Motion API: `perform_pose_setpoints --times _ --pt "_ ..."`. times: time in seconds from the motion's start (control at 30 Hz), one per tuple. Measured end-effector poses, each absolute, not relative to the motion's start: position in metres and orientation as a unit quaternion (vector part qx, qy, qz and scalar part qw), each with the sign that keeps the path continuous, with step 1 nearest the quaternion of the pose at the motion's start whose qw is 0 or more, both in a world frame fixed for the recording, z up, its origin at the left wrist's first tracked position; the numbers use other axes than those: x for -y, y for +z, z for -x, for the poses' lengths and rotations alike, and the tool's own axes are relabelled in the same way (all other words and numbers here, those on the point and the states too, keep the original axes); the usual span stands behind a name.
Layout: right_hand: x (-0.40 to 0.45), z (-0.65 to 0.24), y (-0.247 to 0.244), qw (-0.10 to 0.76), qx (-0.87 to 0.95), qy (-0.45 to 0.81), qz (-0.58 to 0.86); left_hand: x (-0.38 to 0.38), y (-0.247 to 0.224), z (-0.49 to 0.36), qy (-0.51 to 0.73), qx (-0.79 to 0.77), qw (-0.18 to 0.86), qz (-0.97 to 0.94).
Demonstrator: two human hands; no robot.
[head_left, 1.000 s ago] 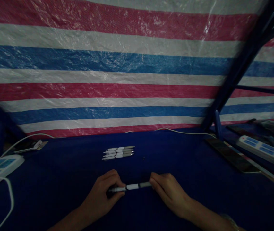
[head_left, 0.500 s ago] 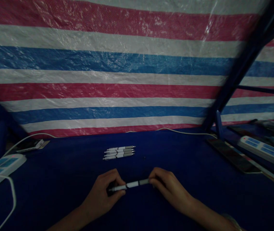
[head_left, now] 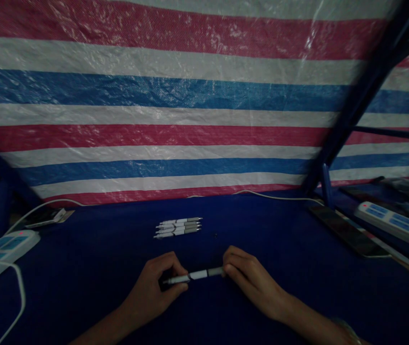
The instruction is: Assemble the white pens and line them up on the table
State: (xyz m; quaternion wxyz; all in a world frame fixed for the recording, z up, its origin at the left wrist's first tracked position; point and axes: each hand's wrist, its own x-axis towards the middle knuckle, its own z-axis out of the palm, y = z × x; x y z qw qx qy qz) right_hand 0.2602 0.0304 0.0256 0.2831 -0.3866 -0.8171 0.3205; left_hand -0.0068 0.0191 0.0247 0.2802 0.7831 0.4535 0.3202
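A white and grey pen (head_left: pixel 199 274) is held between my two hands above the dark blue table (head_left: pixel 114 239). My left hand (head_left: pixel 161 282) pinches its white end between thumb and fingers. At the grey end, the fingertips of my right hand (head_left: pixel 247 278) are closed round the pen and hide its tip. Several similar pens (head_left: pixel 178 227) lie side by side on the table beyond my hands, grey ends to the right. A tiny dark piece (head_left: pixel 216 235) rests to the right of them, too small to make out.
White power strips stand at the left (head_left: pixel 6 254) and right (head_left: pixel 398 223). A dark flat phone-like object (head_left: pixel 348 232) lies at the right. White cables (head_left: pixel 19 287) run at left and back. Blue frame posts (head_left: pixel 348 110) flank a striped sheet (head_left: pixel 168 134).
My right hand's fingers have shifted slightly on the grey end of the pen. My left hand and the row of pens look unchanged.
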Motion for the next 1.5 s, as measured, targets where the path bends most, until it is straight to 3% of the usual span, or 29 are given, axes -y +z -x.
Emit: perform_pose_setpoints --times 0.17,0.83,1.13,1.3,1.5 --pt "-0.03 -0.26 0.025 0.303 0.811 0.31 0.394 -0.019 0.026 0.007 0.32 -0.461 0.291 -0.775" --pt "-0.029 -0.257 0.03 0.224 0.862 0.254 0.377 -0.02 0.024 0.005 0.337 -0.442 0.293 -0.778" --pt "-0.03 -0.257 0.033 0.226 0.85 0.272 0.391 -0.019 0.024 0.006 0.348 -0.449 0.298 -0.767" --pt "-0.053 -0.266 0.035 0.276 0.82 0.269 0.423 -0.025 0.023 0.012 0.36 -0.472 0.339 -0.73" --pt "-0.101 -0.264 0.031 0.234 0.852 0.199 0.425 -0.032 0.02 0.017 0.375 -0.463 0.4 -0.696"
